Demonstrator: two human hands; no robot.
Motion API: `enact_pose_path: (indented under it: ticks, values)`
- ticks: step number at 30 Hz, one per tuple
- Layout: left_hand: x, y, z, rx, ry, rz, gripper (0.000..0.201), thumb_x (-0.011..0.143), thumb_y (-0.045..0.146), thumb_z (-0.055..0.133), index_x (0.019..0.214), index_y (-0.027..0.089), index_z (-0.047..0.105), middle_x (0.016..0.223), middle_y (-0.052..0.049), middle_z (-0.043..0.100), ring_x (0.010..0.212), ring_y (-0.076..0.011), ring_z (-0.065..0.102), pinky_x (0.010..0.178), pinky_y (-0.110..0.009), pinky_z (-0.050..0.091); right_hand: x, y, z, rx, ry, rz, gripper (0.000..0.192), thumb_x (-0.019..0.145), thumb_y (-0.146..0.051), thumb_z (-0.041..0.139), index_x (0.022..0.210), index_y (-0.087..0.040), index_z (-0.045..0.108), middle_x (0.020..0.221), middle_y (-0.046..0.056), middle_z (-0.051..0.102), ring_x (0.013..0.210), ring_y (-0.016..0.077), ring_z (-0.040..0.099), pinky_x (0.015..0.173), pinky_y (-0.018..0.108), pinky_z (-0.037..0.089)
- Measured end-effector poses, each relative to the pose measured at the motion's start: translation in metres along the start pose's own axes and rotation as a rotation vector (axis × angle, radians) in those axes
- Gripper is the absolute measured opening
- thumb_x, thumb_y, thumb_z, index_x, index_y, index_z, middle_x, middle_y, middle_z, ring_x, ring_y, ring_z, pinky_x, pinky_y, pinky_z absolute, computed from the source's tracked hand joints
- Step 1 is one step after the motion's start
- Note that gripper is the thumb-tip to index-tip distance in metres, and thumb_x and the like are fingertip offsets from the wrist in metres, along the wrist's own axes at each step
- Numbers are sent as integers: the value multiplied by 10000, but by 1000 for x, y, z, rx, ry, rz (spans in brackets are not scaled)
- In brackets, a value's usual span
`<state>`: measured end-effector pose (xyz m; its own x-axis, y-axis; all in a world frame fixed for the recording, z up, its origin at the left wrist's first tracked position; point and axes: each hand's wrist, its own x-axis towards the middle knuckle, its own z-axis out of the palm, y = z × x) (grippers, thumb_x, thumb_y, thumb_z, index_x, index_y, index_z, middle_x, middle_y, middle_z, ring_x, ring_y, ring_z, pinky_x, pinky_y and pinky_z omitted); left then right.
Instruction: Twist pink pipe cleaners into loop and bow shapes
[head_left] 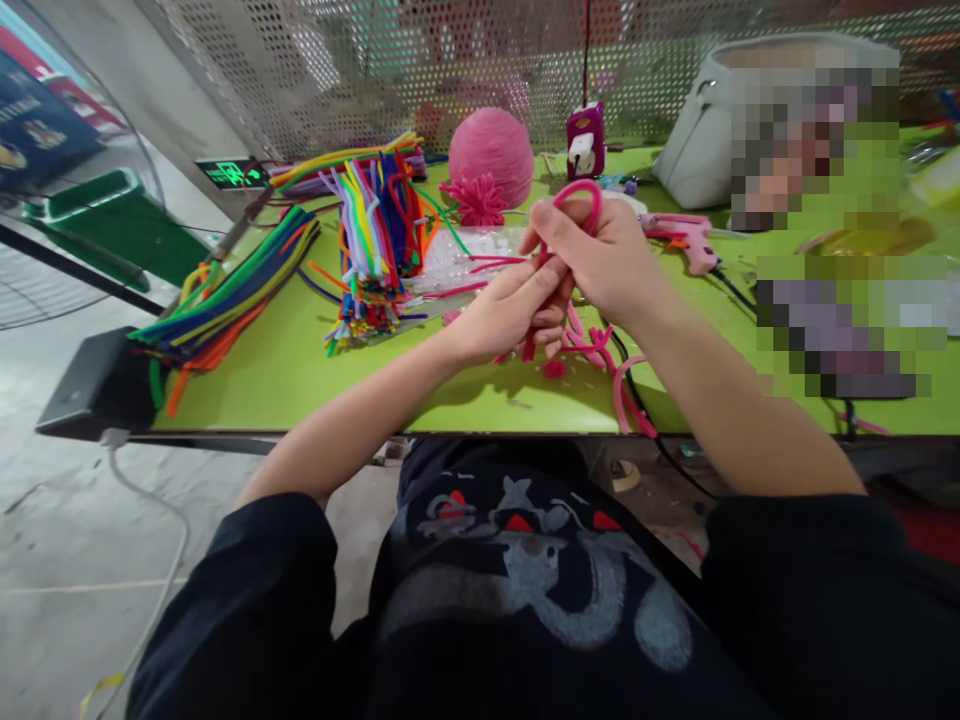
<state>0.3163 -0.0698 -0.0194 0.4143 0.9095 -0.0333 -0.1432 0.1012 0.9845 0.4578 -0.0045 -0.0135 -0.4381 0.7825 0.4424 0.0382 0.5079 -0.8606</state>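
A pink pipe cleaner [589, 187] arches in a loop above my fingers, and its lower ends hang below them. My right hand [592, 250] is closed on it from above, thumb and fingers pinched near the loop. Lower down, my left hand [525, 305] is also closed around the pipe cleaner, its fingertips meeting the right ones. Loose pink pipe cleaner pieces [592, 345] lie on the green table [480, 400] under the hands. Just behind them stand a fluffy pink pompom-like bunch [480, 200] and a round pink ball [491, 150].
Multicoloured pipe cleaner bundles [371, 240] stand and lie [240, 290] on the left. A pink glue gun [690, 240] with a black cord rests at the right. Farther back are a grey bin [697, 130] and a perforated panel [390, 70]. Another person's blurred arm reaches in at right.
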Motion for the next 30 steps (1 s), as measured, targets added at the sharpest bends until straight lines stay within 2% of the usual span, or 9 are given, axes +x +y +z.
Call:
enact_pose_path:
  ticks: [3,5,9,12,15,18,24,27,30]
  values:
    - [-2,-2,-9,16,-109,67,368,1171,414,465,868,218,535,628,69,407,558,-85,525,676,-278,574,4,4,-5,31,51,-4,709,889,-966,638,769,-268,670,566,-15,466,523,142,431,508,365,393]
    - [-4,-3,-18,90,-203,70,372,1146,469,527,901,204,615,633,43,487,610,-107,582,668,-270,542,7,6,-9,12,87,-26,741,846,-1010,624,735,-278,660,544,-16,424,504,140,362,499,379,351]
    - [-4,-4,-30,185,-320,61,531,1063,681,591,835,206,659,674,-18,595,681,-150,611,681,-308,497,11,6,-13,-17,85,-4,752,857,-1020,581,700,-287,641,526,-4,385,489,141,319,488,387,302]
    - [-2,-6,-32,155,-376,55,578,1040,727,593,802,205,661,704,-31,611,711,-164,611,718,-331,496,9,4,-12,10,80,19,715,912,-953,604,667,-282,614,513,1,394,477,143,345,474,371,279]
    - [0,-8,-33,145,-410,52,591,1026,738,613,843,183,695,710,-29,606,722,-161,617,695,-320,473,5,-2,-10,81,111,18,625,983,-808,660,678,-263,627,534,-9,426,477,139,367,478,338,256]
    - [2,-9,-35,137,-446,41,595,1006,745,649,895,164,707,716,-18,621,741,-149,645,702,-297,484,0,-7,-10,115,141,34,530,1079,-628,625,712,-247,644,538,-18,435,483,137,378,487,316,242]
    - [1,-8,-33,104,-487,60,533,1039,665,663,869,160,692,753,-20,657,776,-126,658,786,-282,542,0,-10,-8,193,127,54,518,1148,-436,541,682,-246,663,524,-10,424,468,134,381,504,316,221]
    - [0,-8,-29,50,-490,64,535,1033,649,683,795,175,614,727,-6,618,754,-119,649,779,-271,549,1,-9,-7,214,136,28,510,1139,-432,568,675,-245,661,529,-13,411,474,137,385,527,322,209]
    - [0,-9,-27,54,-424,73,570,1008,674,704,759,188,541,679,24,536,698,-105,624,722,-246,532,1,-7,-11,159,167,-9,541,1097,-595,620,689,-244,670,545,-22,395,482,137,362,526,332,199]
